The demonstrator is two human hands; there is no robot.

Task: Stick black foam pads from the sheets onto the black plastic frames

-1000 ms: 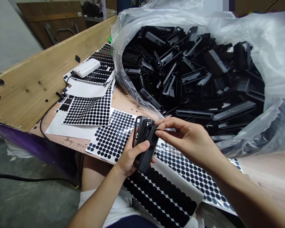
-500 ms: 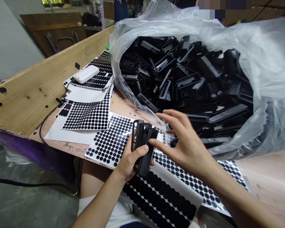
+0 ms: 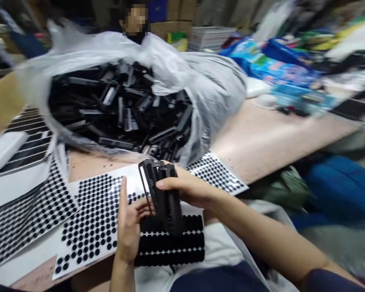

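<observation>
"What's hard to make out?"
"The plastic bag (image 3: pixel 219 91) blurs. Over your lap (image 3: pixel 220 245), your right grip (image 3: pixel 194 188) clasps black casings (image 3: pixel 172 202), most fingers hidden."
"Your left grip (image 3: pixel 128 227)?"
"Half-open beside them, forefinger raised; contact unclear."

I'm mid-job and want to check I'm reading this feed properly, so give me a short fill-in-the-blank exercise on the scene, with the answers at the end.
The digit of the right hand lying across the near side of the held parts is its ____.
The dotted sheet beside the left hand has a background coloured ____.
The heaped parts inside the plastic bag are ____ in colour.
The white device lies at the picture's ____ edge.

Missing words: thumb; white; black; left.
</observation>
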